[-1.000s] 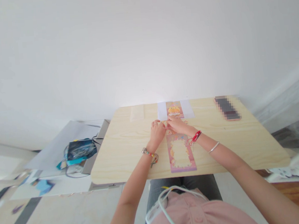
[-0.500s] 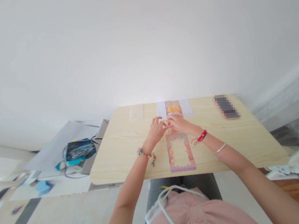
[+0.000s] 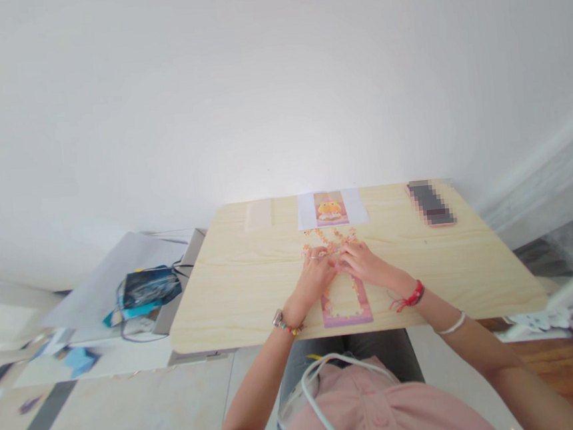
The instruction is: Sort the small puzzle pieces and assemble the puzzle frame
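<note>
A purple-pink card frame [image 3: 348,318] with a pale wood-coloured middle lies near the table's front edge. Both hands are bent over its top end, their fingertips nearly meeting. My left hand [image 3: 318,274] has its fingers curled and drawn together; anything in them is hidden. Closed in a similar way, my right hand [image 3: 363,262] has its fingertips down by the frame's upper edge. Small orange and pink pieces [image 3: 335,233] are scattered just beyond the fingers. Behind them, a picture card of a yellow cartoon figure [image 3: 331,209] lies on white paper [image 3: 307,213].
A pale, see-through sheet [image 3: 258,215] lies at the table's back left. The phone [image 3: 431,204], pixelated, is at the back right. Left of the table [image 3: 235,313], a dark plastic bag [image 3: 151,288] rests on a lower surface. A white cable [image 3: 306,380] loops over my lap.
Both hands have come back toward me, from the picture card to the frame's top end. The picture card and the scattered small pieces now show more fully.
</note>
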Demonstrator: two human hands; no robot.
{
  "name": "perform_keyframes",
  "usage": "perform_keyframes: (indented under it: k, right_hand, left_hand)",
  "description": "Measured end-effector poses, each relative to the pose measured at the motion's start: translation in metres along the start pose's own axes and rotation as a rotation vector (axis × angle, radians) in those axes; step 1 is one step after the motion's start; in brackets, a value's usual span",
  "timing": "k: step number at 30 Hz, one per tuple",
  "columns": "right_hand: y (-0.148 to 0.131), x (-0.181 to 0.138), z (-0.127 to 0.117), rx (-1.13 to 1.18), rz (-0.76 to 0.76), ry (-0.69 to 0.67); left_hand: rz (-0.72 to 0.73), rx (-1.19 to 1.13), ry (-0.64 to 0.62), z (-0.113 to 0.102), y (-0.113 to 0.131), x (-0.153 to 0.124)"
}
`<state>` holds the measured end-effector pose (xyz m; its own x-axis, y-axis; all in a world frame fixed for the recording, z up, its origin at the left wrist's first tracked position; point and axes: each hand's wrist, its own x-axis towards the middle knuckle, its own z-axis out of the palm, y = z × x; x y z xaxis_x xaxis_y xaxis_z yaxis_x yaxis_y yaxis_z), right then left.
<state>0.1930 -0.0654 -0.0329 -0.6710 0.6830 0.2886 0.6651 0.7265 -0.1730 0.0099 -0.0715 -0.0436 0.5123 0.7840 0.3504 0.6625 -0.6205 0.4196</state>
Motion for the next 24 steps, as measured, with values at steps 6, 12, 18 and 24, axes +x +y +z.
perform_keyframes:
  k: [6,12,18,24]
  right_hand:
    - [-0.005,-0.002,0.002,-0.087,-0.006,0.000]
    - [-0.004,-0.002,0.003,-0.131,-0.023,-0.009]
    - [-0.006,-0.001,0.004,-0.144,-0.015,-0.001]
    - [-0.012,-0.002,0.002,-0.094,0.011,0.046]
  left_hand:
    - [-0.008,-0.004,-0.030,0.002,0.000,-0.001]
    - [-0.015,0.034,-0.017,0.000,0.001,-0.001]
    - [-0.025,0.043,-0.018,0.000,0.002,0.000]
    - [-0.038,0.088,-0.020,0.000,0.003,0.000]
